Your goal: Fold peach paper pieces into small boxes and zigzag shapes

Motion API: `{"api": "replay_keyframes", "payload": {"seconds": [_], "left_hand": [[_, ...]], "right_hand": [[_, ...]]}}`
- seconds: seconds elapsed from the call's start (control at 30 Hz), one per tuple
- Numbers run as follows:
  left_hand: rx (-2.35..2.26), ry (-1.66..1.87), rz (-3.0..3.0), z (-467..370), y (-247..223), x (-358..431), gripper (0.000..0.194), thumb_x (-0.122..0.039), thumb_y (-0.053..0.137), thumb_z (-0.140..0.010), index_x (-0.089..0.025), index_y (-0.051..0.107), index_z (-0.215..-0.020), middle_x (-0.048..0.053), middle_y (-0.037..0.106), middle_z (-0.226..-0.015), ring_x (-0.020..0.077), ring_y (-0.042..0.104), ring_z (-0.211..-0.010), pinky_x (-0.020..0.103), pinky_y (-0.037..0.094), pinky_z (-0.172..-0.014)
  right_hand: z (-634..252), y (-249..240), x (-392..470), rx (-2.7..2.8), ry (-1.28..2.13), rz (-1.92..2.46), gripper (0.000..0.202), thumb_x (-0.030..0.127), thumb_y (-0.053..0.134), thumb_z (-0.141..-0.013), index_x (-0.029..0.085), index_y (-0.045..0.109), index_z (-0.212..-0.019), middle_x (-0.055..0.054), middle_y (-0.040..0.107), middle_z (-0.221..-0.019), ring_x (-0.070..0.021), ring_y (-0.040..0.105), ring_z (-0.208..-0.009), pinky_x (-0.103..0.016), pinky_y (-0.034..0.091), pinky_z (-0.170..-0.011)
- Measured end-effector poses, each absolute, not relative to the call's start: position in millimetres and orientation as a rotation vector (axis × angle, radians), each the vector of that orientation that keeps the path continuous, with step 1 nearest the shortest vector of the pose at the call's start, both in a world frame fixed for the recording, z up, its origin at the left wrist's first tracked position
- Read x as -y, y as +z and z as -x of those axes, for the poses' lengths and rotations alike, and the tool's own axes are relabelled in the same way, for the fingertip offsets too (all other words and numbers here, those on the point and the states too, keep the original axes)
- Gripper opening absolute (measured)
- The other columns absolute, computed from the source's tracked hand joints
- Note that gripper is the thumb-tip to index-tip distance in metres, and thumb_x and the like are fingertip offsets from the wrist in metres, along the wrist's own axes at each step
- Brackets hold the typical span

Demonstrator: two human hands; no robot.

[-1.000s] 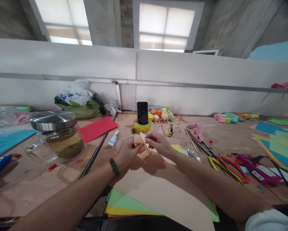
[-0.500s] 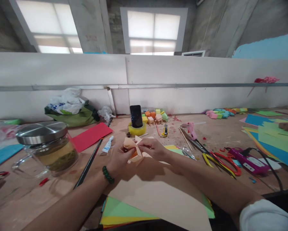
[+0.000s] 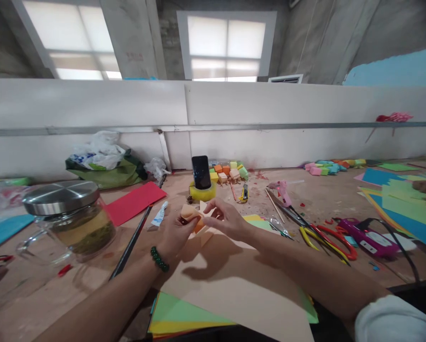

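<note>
A small piece of peach paper (image 3: pixel 189 212), folded into flaps, is held up over the worktable. My left hand (image 3: pixel 175 232), with a green bead bracelet at the wrist, pinches it from the left. On its other side my right hand (image 3: pixel 230 221) has thumb and fingertips closed on an edge, the fingers arched. The paper's lower folds are partly hidden behind the fingers. Beneath both hands lies a large peach sheet (image 3: pixel 241 289) on top of green and yellow sheets (image 3: pixel 184 311).
Beyond my hands a phone (image 3: pixel 201 172) leans on a yellow tape roll (image 3: pixel 203 192), beside several paper cubes (image 3: pixel 227 171). On the left stand a glass teapot (image 3: pixel 80 232) and red paper (image 3: pixel 136 203). Rightward lie a glue gun (image 3: pixel 283 192), red-handled scissors (image 3: pixel 336 240) and a purple power strip (image 3: pixel 367 240).
My right hand's fingers have lifted and arched more, and the folded paper has turned slightly in my grip. At the far right another person's hand has come further into view.
</note>
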State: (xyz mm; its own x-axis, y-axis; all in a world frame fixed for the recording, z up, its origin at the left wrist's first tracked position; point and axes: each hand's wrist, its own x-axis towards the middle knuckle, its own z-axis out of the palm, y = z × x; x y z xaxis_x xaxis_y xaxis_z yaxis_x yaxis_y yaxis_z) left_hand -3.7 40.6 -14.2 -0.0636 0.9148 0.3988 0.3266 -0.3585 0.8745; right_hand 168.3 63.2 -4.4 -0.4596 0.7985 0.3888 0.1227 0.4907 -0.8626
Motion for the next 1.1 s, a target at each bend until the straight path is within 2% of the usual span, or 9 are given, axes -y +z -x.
{"api": "replay_keyframes", "payload": {"seconds": [0.1,0.2,0.37,0.53,0.67,0.9,1.0,1.1], "left_hand": [[-1.276,1.391,-1.755,1.3,-11.4,-37.7,0.019,-0.036,0.063,-0.068,-0.018,0.069,-0.066,0.002,0.067,-0.066,0.0167,0.06,-0.063,0.025,0.047,-0.056],[-1.291,1.352,-1.741,-0.4,-10.8,-35.8,0.022,-0.038,0.062,-0.069,-0.017,0.07,-0.068,0.002,0.067,-0.064,0.0159,0.059,-0.061,0.024,0.045,-0.054],[-1.262,1.23,-1.485,-0.8,-10.0,-35.6,0.032,-0.046,0.063,-0.065,-0.015,0.065,-0.064,0.0,0.063,-0.059,0.0125,0.055,-0.053,0.023,0.047,-0.05],[-1.293,1.144,-1.406,-0.7,-5.9,-35.0,0.032,-0.046,0.062,-0.061,-0.016,0.057,-0.053,-0.001,0.056,-0.052,0.0106,0.052,-0.048,0.021,0.044,-0.047],[-1.276,1.163,-1.366,-2.8,-2.5,-33.1,0.033,-0.048,0.062,-0.058,-0.018,0.052,-0.049,-0.002,0.054,-0.05,0.0103,0.05,-0.047,0.022,0.044,-0.049],[-1.298,1.156,-1.356,-2.6,-2.4,-34.1,0.033,-0.047,0.062,-0.059,-0.017,0.054,-0.049,-0.001,0.052,-0.047,0.0105,0.05,-0.046,0.022,0.042,-0.048],[-1.32,1.131,-1.385,-2.5,-3.3,-34.4,0.031,-0.043,0.062,-0.062,-0.016,0.054,-0.047,-0.001,0.052,-0.046,0.0103,0.05,-0.045,0.021,0.04,-0.047],[-1.328,1.118,-1.429,-3.4,-3.9,-33.3,0.03,-0.04,0.062,-0.064,-0.016,0.055,-0.048,-0.001,0.053,-0.046,0.0103,0.05,-0.046,0.02,0.04,-0.046]], "right_hand": [[-166.0,0.8,-53.0,2.022,0.793,0.938,0.013,0.024,0.065,-0.073,0.019,0.054,-0.079,0.002,0.057,-0.072,-0.0106,0.055,-0.058,-0.022,0.043,-0.055],[-164.5,2.4,-50.3,2.041,0.679,1.033,0.003,0.017,0.059,-0.074,0.018,0.057,-0.075,0.003,0.058,-0.066,-0.0093,0.054,-0.054,-0.021,0.039,-0.054],[-164.7,2.8,-55.5,2.038,0.614,1.149,0.008,0.016,0.057,-0.075,0.017,0.06,-0.067,0.003,0.061,-0.063,-0.009,0.051,-0.052,-0.022,0.037,-0.054],[-164.4,1.3,-57.7,2.056,0.637,1.162,0.011,0.015,0.056,-0.075,0.017,0.059,-0.065,0.002,0.06,-0.061,-0.0107,0.052,-0.056,-0.023,0.036,-0.056],[-165.5,-1.9,-58.2,2.034,0.662,1.121,0.005,0.014,0.055,-0.074,0.017,0.058,-0.073,0.002,0.061,-0.07,-0.0089,0.05,-0.055,-0.022,0.037,-0.056],[-166.8,2.4,-53.0,2.089,0.613,1.147,0.013,0.012,0.051,-0.076,0.018,0.06,-0.082,0.003,0.062,-0.072,-0.0089,0.048,-0.054,-0.022,0.035,-0.056],[-167.6,3.5,-50.9,2.144,0.527,1.131,0.016,0.011,0.056,-0.073,0.02,0.065,-0.083,0.002,0.064,-0.074,-0.0112,0.054,-0.062,-0.022,0.037,-0.059],[-168.3,0.9,-53.4,2.2,0.435,1.058,0.01,0.014,0.066,-0.072,0.022,0.07,-0.077,0.0,0.066,-0.078,-0.0124,0.056,-0.068,-0.022,0.038,-0.061]]}}
